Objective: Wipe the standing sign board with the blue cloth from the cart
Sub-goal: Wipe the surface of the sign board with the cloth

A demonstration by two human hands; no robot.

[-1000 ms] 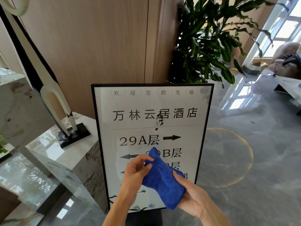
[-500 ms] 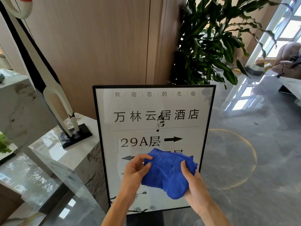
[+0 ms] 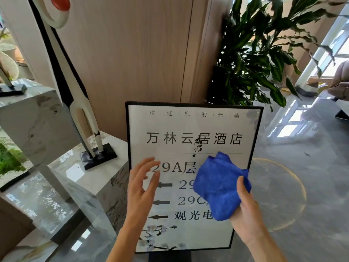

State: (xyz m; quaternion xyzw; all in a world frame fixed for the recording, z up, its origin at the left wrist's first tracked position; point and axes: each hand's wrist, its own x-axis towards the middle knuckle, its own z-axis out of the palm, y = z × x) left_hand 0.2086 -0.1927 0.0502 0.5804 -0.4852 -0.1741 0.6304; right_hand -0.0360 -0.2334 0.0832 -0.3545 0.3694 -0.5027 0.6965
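The standing sign board (image 3: 188, 127) is a black-framed white panel with dark lettering and arrows, upright in front of me. A dark smudge (image 3: 197, 145) marks its middle, just above the cloth. My right hand (image 3: 249, 214) holds the bunched blue cloth (image 3: 219, 188) in front of the board's right half, covering part of the lettering. My left hand (image 3: 140, 188) hovers with spread fingers in front of the board's left side, holding nothing. No cart is in view.
A marble plinth (image 3: 75, 167) at the left carries a tall black-and-white crane sculpture (image 3: 79, 110) on a black base. A large potted plant (image 3: 264, 53) stands behind the board at the right. Glossy grey floor (image 3: 302, 176) stretches to the right.
My left hand has let go of the cloth and moved left with its fingers spread. My right hand has carried the cloth up and to the right over the board.
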